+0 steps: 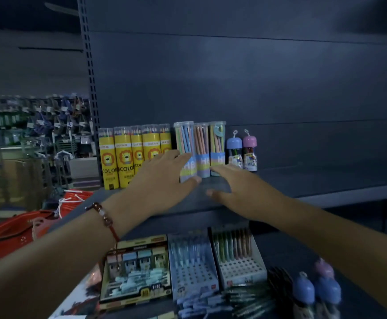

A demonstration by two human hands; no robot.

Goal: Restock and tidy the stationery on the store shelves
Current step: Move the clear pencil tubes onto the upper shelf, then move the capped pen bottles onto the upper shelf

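Stationery sits on a dark shelf (326,180), and we log it from largest to smallest. Five yellow coloured-pencil tubes (125,157) stand at the left end. Three clear HB pencil tubes (201,148) stand just right of them, then two small capped tubes (242,150), one blue-capped and one pink-capped. Our left hand (164,178) wraps the leftmost clear tube (185,148), fingers behind and thumb at its base. Our right hand (236,187) hovers with fingers spread and loose, gripping nothing, its fingertips near the rightmost clear tube. Below, pen display boxes (192,263) sit on the lower shelf. A beaded bracelet (105,217) circles our left wrist.
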